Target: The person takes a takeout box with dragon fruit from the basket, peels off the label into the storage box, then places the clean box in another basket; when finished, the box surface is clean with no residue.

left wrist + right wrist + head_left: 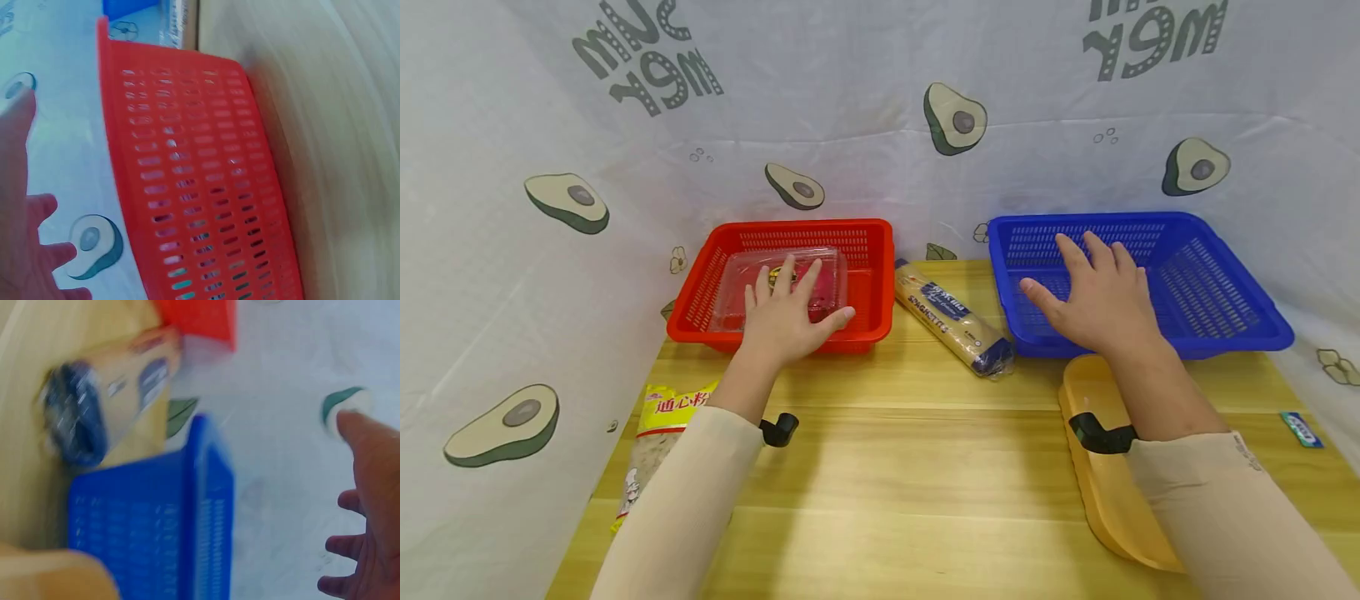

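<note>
In the head view the left hand [784,321] is held over the front of the red basket [880,312], fingers spread, holding nothing. Inside that basket lies a clear plastic box [730,292] with something pink or red in it, partly hidden by the hand. The right hand [1101,300], also spread and empty, is above the front of the blue basket [1225,292], where no contents show. Both wrist views show the left hand [31,231] and right hand [375,506] beside their baskets' rims.
A spaghetti pack [951,321] lies between the baskets. A yellow pasta bag [655,433] is partly under the left forearm. An orange-yellow tray [1101,492] lies below the right forearm, and a small green-and-white packet [1302,429] at the far right. Patterned cloth [865,100] hangs behind.
</note>
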### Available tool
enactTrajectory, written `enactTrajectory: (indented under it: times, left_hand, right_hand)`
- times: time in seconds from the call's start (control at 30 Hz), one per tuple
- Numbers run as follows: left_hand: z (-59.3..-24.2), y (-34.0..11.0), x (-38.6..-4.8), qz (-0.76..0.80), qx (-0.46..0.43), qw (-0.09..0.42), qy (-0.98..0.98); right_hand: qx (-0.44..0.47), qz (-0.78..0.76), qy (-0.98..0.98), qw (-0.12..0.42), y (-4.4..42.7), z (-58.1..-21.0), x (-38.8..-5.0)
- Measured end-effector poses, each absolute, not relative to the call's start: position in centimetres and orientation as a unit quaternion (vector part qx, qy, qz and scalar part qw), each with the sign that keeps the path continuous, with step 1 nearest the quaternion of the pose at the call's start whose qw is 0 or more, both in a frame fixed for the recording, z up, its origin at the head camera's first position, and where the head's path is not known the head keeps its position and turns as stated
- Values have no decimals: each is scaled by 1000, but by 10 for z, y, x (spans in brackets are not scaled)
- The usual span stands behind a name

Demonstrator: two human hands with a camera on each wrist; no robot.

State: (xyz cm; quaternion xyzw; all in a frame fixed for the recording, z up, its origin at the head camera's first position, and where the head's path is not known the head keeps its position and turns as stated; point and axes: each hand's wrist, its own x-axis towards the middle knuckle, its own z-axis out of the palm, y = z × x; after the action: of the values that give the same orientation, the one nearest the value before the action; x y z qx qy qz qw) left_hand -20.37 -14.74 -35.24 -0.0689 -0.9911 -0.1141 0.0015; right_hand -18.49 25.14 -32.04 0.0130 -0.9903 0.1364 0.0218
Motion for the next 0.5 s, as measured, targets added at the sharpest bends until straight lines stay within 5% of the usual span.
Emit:
enactTrajectory:
  times: [0.5]
  left_hand:
    - [-364,-145,-160,-235,-104,204,-945]
  right_hand:
    - [31,252,-960,115,232,-310,-130]
